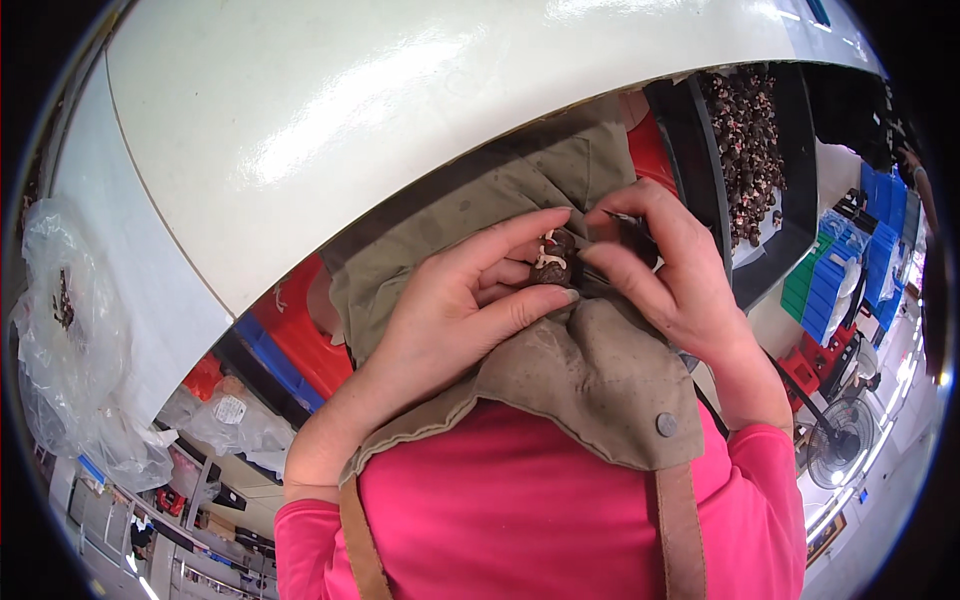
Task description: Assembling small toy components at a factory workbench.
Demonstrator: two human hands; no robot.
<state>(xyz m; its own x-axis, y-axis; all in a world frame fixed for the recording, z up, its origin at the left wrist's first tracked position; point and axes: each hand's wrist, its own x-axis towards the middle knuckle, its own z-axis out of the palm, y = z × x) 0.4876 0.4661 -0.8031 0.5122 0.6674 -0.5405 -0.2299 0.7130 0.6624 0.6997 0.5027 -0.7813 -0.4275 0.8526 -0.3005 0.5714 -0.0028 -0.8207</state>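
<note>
Glossy white tabletop (300, 140) is stretching across the view from ten to one o'clock, and a dark tray (800, 150) at two o'clock is holding many small brown pieces (745, 150). Clear plastic bag (75, 370) is slumping at nine o'clock; a fan (843, 442) is standing at four.

Just off centre toward two o'clock, over an olive apron (590, 380), a small dark brown figurine (550, 268) with cream and red details is sitting in the left hand (435, 295). Its thumb and fingers are closing narrowly around the piece. At the figurine's two o'clock side, the right hand (680, 260) is hovering close, its thumb and forefinger curling near each other; blur is hiding whether they are gripping anything, so I cannot tell.

Judging by looks, the figurine is likely light and stiff, perhaps a little slick, with its raised cream trim probably most fragile. Holding it by the plain brown sides seems safest, pinching gently.
</note>
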